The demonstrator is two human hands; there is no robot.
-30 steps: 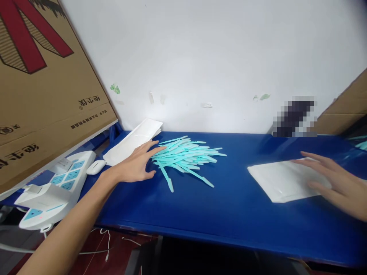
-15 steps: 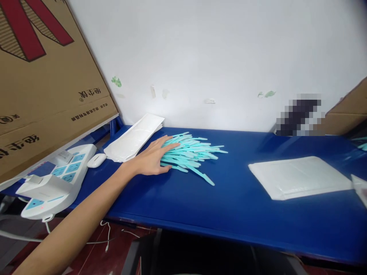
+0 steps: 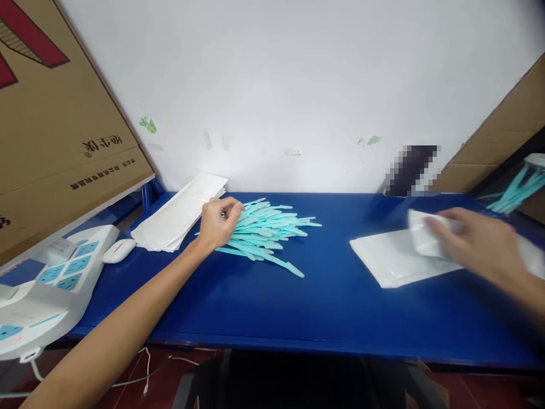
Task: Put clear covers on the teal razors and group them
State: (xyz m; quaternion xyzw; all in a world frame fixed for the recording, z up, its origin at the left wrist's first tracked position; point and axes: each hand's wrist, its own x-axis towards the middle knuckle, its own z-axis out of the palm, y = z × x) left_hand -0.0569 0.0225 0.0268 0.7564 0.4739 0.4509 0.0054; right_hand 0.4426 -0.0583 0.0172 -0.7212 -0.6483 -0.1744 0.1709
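A pile of slim turquoise sticks that look like eyebrow razors (image 3: 272,227) lies on the blue table. My left hand (image 3: 219,220) is closed at the pile's left end, thumb and fingers pressed together; what it holds, if anything, is hidden. On the right, my right hand (image 3: 481,238), smeared by motion, grips a small white plastic packet (image 3: 426,234). The packet is held above a flat stack of white plastic sleeves (image 3: 385,255). Another stack of white sleeves (image 3: 181,213) lies just behind and left of my left hand.
A white power strip (image 3: 80,267) with plugged-in adapters and a white earbud case (image 3: 119,250) sit at the left. A large cardboard box (image 3: 55,113) stands behind them. More turquoise sticks (image 3: 517,190) are at the far right, near brown cardboard (image 3: 489,142). A white wall backs the table.
My left hand has gone from spread over the pile to closed at its left end. My right hand has come into view with the white packet. The view has shifted to the right.
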